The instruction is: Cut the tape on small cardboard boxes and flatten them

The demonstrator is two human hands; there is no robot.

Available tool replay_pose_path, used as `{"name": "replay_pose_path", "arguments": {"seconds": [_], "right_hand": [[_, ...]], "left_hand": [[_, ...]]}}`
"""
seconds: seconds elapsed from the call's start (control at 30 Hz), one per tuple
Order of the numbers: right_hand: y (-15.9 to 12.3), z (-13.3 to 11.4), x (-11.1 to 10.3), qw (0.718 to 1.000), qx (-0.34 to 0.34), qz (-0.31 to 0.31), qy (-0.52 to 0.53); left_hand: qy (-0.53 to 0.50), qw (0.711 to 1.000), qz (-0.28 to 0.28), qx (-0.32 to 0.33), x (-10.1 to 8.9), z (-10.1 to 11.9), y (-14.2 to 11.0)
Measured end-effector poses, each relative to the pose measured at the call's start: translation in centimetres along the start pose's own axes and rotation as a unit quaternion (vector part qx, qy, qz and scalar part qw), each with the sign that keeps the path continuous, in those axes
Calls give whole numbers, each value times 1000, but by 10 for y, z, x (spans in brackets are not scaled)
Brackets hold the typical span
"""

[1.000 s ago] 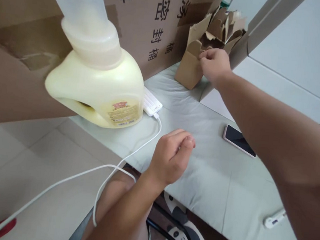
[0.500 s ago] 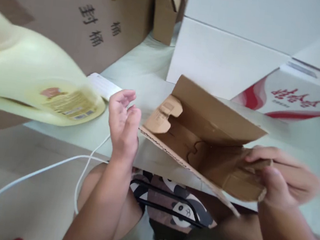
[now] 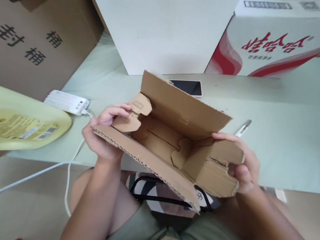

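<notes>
Head view: one open box (image 3: pixel 160 143) of brown cardboard, tilted and held over the near edge of the counter (image 3: pixel 295 151), with four flaps spread, two long and two notched short ones at the ends. Two hands hold it, one at each end.

The left hand (image 3: pixel 99 144) cups the left end from outside, its fingers (image 3: pixel 116 110) curled over the short flap there and the palm behind the front flap. The right hand (image 3: pixel 249 165) grips the right end, index finger stretched along the top of the short flap and thumb in its notch. Both hands are closed on cardboard, the forearms rising from below the open box on either side.

Beyond the open box lies one phone (image 3: pixel 188 87), partly hidden by the rear flap. Past that stand one white box (image 3: pixel 163 39) and, farther right, one red-and-white carton (image 3: pixel 271 52). One slim pale tool (image 3: pixel 244 126) lies beyond the right hand, which covers its lower end. Left of the open box are one power bank (image 3: pixel 64 101) with a white cable (image 3: pixel 67 186) plugged in, one yellow bottle (image 3: pixel 18 123) cut off by the view's edge, and one large printed carton (image 3: pixel 65 13) behind them.
</notes>
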State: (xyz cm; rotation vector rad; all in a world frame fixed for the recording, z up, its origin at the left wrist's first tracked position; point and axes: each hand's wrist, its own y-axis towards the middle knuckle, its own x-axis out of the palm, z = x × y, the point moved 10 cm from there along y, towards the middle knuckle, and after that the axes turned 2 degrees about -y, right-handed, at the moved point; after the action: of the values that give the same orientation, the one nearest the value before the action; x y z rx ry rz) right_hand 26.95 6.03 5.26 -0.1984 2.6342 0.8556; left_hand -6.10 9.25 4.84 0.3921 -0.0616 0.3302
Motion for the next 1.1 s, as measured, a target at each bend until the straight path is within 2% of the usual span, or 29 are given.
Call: {"name": "replay_pose_path", "arguments": {"seconds": [0.13, 0.37, 0.5, 0.67, 0.83, 1.03, 1.1], "right_hand": [[-1, -1, 4, 999, -19, 34, 22], [-3, 0, 13, 993, -36, 94, -58], [-5, -6, 15, 991, -30, 119, -60], [-10, 0, 20, 990, 4, 99, -98], [-14, 17, 20, 993, 26, 104, -44], [-3, 9, 36, 998, 21, 4, -65], [-1, 7, 37, 998, 18, -2, -56]], "left_hand": [[-5, 1000, -3, 19, -3, -3, 0], [31, 998, -40, 45, -2, 4, -8], [54, 996, -55, 43, 1, 9, -14], [54, 996, -56, 43, 2, 8, -15], [73, 995, -34, 58, 0, 2, -13], [83, 994, -3, 68, 2, 2, -12], [81, 994, -4, 73, 3, 3, -12]]}}
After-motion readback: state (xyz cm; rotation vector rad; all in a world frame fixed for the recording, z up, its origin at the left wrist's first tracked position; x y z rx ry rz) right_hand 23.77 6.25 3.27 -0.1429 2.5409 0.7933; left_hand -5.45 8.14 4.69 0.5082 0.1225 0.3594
